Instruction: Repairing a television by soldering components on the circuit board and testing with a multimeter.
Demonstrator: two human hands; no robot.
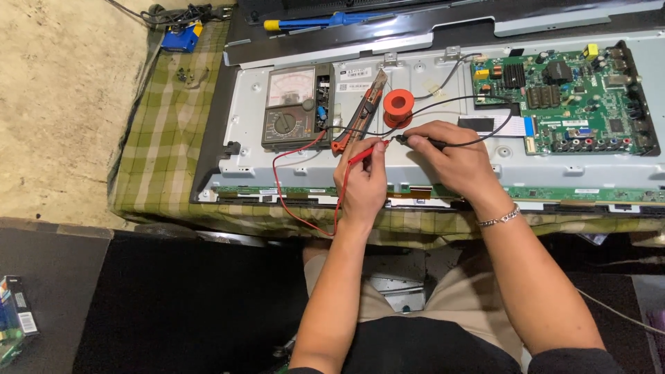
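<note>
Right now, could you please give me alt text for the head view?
Two bare hands touch probe tips together over a metal panel: left hand holds the red probe, right hand the black probe. A meter, orange spool and green circuit board lie behind.

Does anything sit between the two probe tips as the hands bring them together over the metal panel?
Nothing visible does. The left hand holds the red probe, the right hand the black probe. Their tips meet over bare grey metal back panel, just below the orange solder spool.

We see a matt grey sheet-metal panel [429, 163] on woven checked cloth [166, 152] — at two o'clock, a glossy green circuit board [564, 97].
</note>
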